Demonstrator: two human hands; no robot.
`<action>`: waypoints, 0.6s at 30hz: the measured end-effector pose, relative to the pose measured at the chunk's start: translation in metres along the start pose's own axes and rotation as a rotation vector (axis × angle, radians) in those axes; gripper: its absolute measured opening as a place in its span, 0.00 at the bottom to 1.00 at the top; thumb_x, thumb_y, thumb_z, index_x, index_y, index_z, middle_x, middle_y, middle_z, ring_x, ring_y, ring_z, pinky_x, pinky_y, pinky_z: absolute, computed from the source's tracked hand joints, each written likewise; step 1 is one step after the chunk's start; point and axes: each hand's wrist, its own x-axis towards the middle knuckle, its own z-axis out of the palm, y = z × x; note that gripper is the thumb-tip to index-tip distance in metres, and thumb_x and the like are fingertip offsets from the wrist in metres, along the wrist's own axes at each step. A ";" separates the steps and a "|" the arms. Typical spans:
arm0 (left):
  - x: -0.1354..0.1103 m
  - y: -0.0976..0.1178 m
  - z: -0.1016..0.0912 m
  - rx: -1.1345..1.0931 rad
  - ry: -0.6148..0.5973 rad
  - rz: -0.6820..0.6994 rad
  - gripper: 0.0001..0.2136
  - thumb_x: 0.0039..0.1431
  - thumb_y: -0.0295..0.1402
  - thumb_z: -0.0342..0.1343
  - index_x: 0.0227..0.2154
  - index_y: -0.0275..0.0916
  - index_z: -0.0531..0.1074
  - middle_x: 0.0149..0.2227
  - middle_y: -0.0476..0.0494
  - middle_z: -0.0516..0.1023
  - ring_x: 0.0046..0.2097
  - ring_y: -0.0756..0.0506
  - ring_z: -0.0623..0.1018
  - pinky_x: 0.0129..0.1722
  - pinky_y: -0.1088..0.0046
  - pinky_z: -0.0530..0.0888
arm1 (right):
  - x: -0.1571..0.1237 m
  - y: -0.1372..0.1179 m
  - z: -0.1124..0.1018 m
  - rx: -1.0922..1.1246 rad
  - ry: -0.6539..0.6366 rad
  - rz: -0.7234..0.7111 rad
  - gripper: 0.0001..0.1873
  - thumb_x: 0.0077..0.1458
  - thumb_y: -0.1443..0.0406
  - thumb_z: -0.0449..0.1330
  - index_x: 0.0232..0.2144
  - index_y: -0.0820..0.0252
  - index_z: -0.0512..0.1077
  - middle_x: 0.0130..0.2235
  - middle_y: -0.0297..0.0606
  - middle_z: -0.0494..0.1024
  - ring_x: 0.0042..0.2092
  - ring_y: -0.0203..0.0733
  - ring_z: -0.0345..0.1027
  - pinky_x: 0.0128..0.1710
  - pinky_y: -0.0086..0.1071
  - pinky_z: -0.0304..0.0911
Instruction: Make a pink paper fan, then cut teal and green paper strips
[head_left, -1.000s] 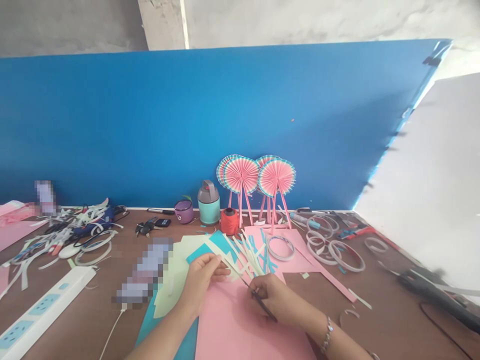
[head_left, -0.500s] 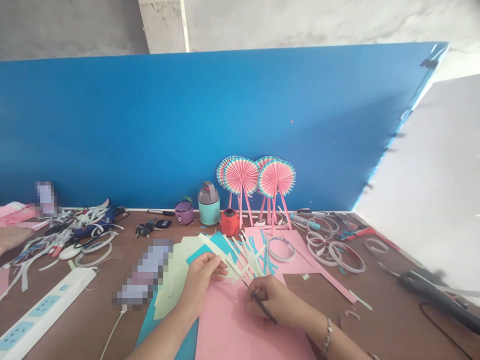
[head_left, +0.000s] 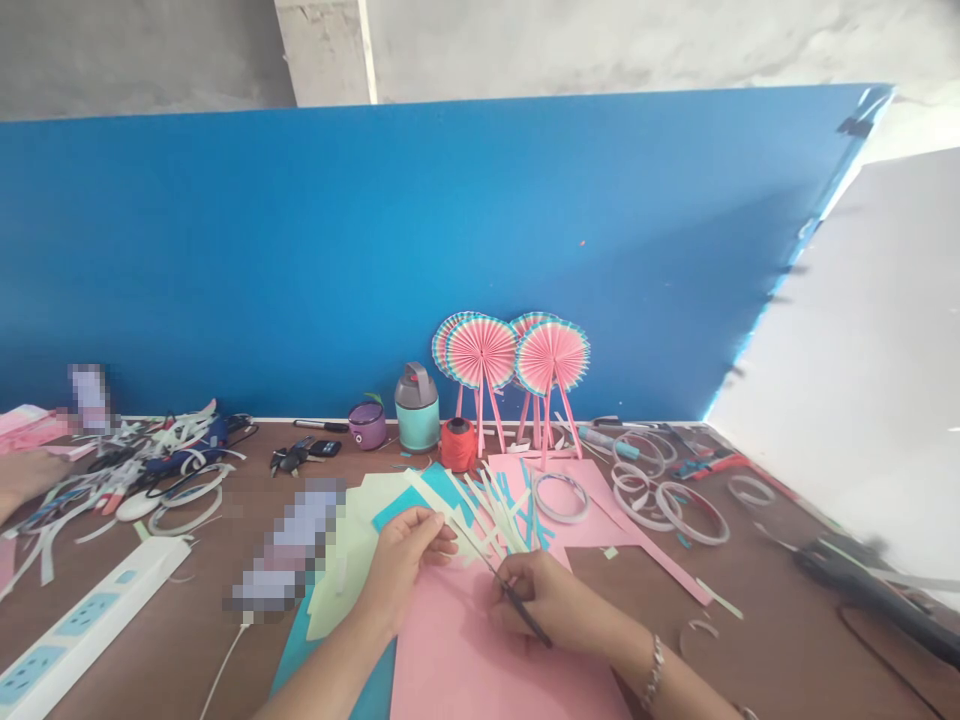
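My left hand pinches a pale green paper strip between thumb and fingers, part of a fringe of pale and teal paper strips. My right hand grips small dark scissors, whose blades reach toward that strip. Both hands hover over a pink paper sheet, with a pale green sheet and teal paper beside and under them. The scissors' blade tips are partly hidden by the strip and fingers.
Pink paper fans stand against a blue board, behind an orange spool and a teal flask. Tape rings lie right. A co-worker's hand is far left, near paper scraps and a white power strip.
A co-worker's hand has come in at the far left edge and risen slightly. My two hands and the scissors have stayed almost still.
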 end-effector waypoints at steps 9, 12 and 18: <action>-0.001 0.000 0.000 -0.035 -0.029 -0.026 0.10 0.47 0.39 0.60 0.22 0.37 0.71 0.24 0.48 0.74 0.27 0.50 0.74 0.28 0.76 0.70 | 0.001 0.002 0.000 0.024 -0.021 -0.025 0.06 0.42 0.65 0.57 0.26 0.63 0.68 0.18 0.29 0.69 0.18 0.31 0.62 0.16 0.21 0.54; -0.001 0.000 0.001 -0.040 -0.041 -0.038 0.10 0.47 0.39 0.60 0.21 0.37 0.70 0.24 0.49 0.74 0.27 0.50 0.74 0.28 0.76 0.70 | 0.000 0.000 0.000 0.017 -0.016 -0.027 0.05 0.42 0.66 0.57 0.25 0.62 0.67 0.17 0.28 0.68 0.18 0.31 0.61 0.16 0.21 0.53; 0.000 -0.001 0.000 -0.028 -0.065 -0.033 0.10 0.48 0.39 0.60 0.22 0.37 0.70 0.24 0.48 0.74 0.27 0.50 0.74 0.28 0.77 0.69 | -0.001 -0.002 0.000 0.005 -0.015 -0.026 0.05 0.42 0.67 0.56 0.26 0.63 0.67 0.17 0.28 0.67 0.18 0.30 0.59 0.15 0.20 0.52</action>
